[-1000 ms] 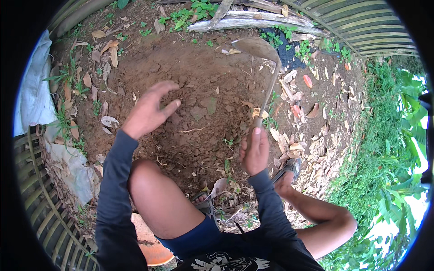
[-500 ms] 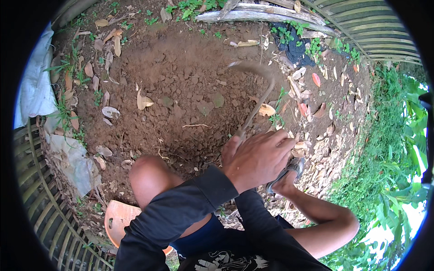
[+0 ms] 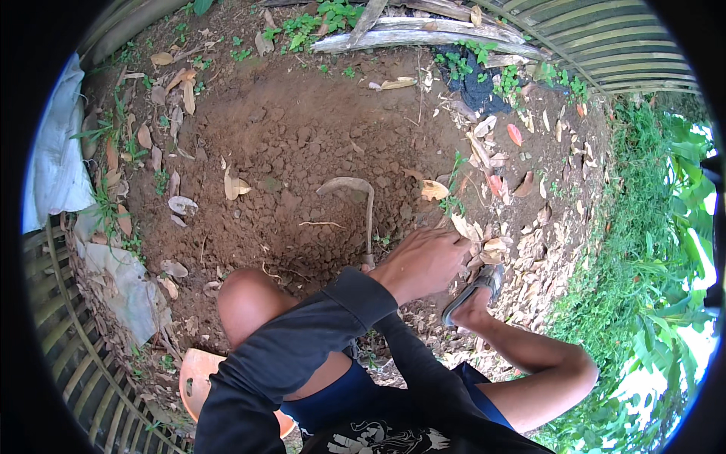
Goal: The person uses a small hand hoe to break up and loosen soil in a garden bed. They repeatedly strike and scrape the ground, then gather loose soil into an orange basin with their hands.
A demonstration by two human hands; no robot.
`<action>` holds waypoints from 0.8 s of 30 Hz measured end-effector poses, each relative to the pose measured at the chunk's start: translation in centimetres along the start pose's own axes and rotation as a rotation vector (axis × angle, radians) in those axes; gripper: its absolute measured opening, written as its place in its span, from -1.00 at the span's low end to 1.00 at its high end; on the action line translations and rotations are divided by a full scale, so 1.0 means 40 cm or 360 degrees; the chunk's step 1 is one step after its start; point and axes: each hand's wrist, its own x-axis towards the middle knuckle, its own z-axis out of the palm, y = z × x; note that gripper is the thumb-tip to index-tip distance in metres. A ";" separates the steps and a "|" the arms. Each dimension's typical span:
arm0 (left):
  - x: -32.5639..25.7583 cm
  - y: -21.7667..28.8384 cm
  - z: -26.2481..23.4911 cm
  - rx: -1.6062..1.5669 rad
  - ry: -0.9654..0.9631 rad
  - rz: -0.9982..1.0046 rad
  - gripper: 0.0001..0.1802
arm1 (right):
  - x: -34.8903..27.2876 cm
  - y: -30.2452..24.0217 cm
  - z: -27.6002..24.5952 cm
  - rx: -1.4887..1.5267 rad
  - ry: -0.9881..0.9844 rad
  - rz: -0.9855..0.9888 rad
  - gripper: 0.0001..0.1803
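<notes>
A thin curved sickle (image 3: 369,208) reaches over the loose brown soil (image 3: 280,204), its hooked blade pointing left. My right hand (image 3: 368,266) grips its lower end; only a bit of the fingers shows, the rest being covered by my left sleeve and hand. My left arm crosses over the right one. At its end my left hand (image 3: 423,263) is held palm down beside the dry leaves (image 3: 491,246), fingers loosely bent and partly hidden, with nothing visible in them. My bare knee (image 3: 253,303) is to the left of the hands.
An orange plastic container (image 3: 198,378) stands at lower left. Slatted fences (image 3: 68,325) bound the left and upper right. White sheeting (image 3: 64,151) lies at far left, weathered logs (image 3: 431,36) at the back. My sandalled foot (image 3: 475,299) rests right, among fallen leaves near green plants (image 3: 612,250).
The sickle has swung left and nearer, its blade now low over the soil. My right hand has moved left, more under my left arm. My left hand has shifted slightly down and left.
</notes>
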 end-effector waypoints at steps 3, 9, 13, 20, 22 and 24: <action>-0.011 0.004 0.008 0.0000 0.0007 -0.0015 -0.69 | -0.010 0.005 0.000 0.0150 0.0066 -0.0018 -0.33; -0.004 0.012 0.029 -0.0002 -0.0052 0.0028 -0.77 | -0.023 0.026 0.011 0.0015 0.0022 0.0025 -0.34; 0.004 0.010 0.031 0.0001 -0.0052 0.0015 -0.79 | -0.034 0.035 0.020 0.0185 0.0083 -0.0001 -0.34; -0.002 0.005 0.024 0.0075 0.0006 0.0087 -0.74 | -0.035 0.040 0.015 0.0057 0.0038 0.0030 -0.34; -0.003 0.000 0.018 0.0064 -0.0003 0.0054 -0.72 | -0.032 0.035 0.016 0.0156 0.0090 0.0004 -0.34; 0.002 -0.004 0.016 0.0047 -0.0099 -0.0037 -0.69 | -0.028 0.026 0.018 0.0235 0.0144 -0.0017 -0.34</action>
